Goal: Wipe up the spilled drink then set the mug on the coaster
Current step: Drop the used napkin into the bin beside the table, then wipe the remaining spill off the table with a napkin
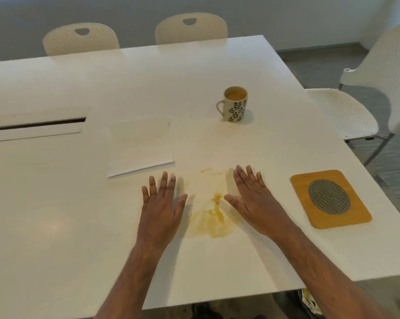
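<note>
An orange-yellow spill (211,210) stains the white table (56,203) near its front edge. My left hand (161,203) lies flat and open just left of the spill, and my right hand (252,199) lies flat and open just right of it. Neither holds anything. A cream mug (234,104) with dark leaf prints, handle to the left, stands upright farther back, holding a tan drink. A folded white paper napkin (139,148) lies behind my left hand. The wooden coaster (330,199) with a round mesh centre lies at the right edge.
A long cable slot (35,126) is cut into the table at the left. Two cream chairs (191,28) stand behind the far edge, and a white chair (365,102) stands at the right side. The table's right edge runs close to the coaster.
</note>
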`<state>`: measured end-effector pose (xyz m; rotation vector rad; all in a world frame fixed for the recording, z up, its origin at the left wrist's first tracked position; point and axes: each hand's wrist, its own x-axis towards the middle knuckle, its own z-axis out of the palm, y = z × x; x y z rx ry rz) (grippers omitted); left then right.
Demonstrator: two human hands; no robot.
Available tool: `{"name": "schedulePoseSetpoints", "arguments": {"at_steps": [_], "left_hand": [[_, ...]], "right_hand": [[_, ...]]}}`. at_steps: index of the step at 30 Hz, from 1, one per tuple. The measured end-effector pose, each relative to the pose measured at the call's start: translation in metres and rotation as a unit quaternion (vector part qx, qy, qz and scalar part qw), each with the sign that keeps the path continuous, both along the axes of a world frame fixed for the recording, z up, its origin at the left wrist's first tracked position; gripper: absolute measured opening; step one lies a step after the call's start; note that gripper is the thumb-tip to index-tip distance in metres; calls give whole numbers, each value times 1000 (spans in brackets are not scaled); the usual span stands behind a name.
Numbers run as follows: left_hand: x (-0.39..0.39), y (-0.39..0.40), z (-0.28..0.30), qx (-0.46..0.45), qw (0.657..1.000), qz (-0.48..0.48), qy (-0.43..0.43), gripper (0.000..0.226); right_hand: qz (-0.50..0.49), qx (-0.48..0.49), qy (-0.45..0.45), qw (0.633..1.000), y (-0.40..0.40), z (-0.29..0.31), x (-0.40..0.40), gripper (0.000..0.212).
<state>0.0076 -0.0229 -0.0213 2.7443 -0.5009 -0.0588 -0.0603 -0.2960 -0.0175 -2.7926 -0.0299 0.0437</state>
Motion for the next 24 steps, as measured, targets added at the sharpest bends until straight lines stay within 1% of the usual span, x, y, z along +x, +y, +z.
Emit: {"name": "schedulePoseSetpoints", "arguments": {"at_steps": [6, 11, 13, 14, 17, 19, 21, 24], "left_hand": [[9, 43, -11, -1, 1000, 13, 26, 76], [20, 57, -13, 6, 999, 10, 32, 78], [25, 60, -11, -5, 999, 10, 32, 75], [27, 62, -10, -12, 1000, 12, 18, 71], [37, 68, -2, -10, 995, 18, -97, 53], [50, 71, 3, -16, 988, 28, -150, 45], [64, 72, 10, -19, 986, 37, -163, 41], [85, 71, 19, 6, 988, 31, -154, 47]], "right_hand": [[7, 15, -1, 1000, 32, 0, 29, 96], [15, 32, 0, 999, 59, 3, 49, 96], [19, 36, -3, 999, 68, 3, 55, 96], [19, 42, -4, 999, 72, 3, 57, 96], [14, 65, -13, 998, 80, 3, 64, 92], [10, 73, -18, 997, 85, 4, 69, 88], [10, 80, -19, 997, 89, 5, 73, 85], [11, 109, -18, 994, 94, 8, 77, 83]]}}
